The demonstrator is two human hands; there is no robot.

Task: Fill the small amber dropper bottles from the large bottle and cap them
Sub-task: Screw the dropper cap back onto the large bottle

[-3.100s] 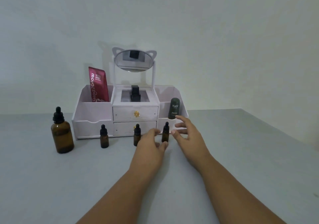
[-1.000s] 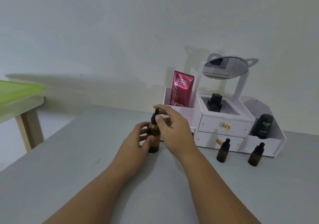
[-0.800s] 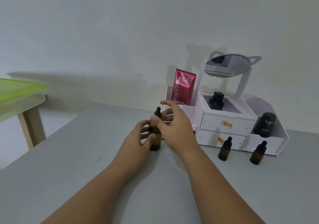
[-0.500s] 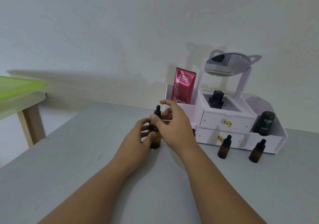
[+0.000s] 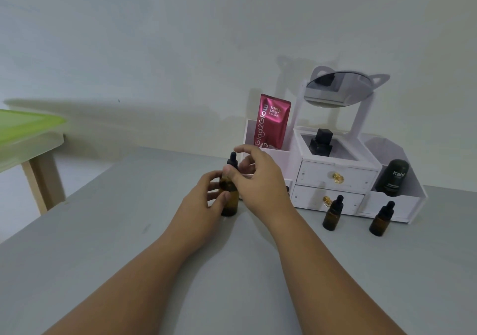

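The large amber bottle with a black dropper cap stands upright on the grey table. My left hand wraps its body from the left. My right hand pinches the cap's collar with thumb and fingers. Two small amber dropper bottles stand capped in front of the white organizer's drawers. A third small bottle is mostly hidden behind my right hand.
A white organizer with a mirror holds a red sachet, a black bottle and a dark green stick. A green-topped side table stands at the left.
Both hands left the small bottles and went left to the large bottle. The left hand took its body, the right hand settled on the cap. My view turned left.
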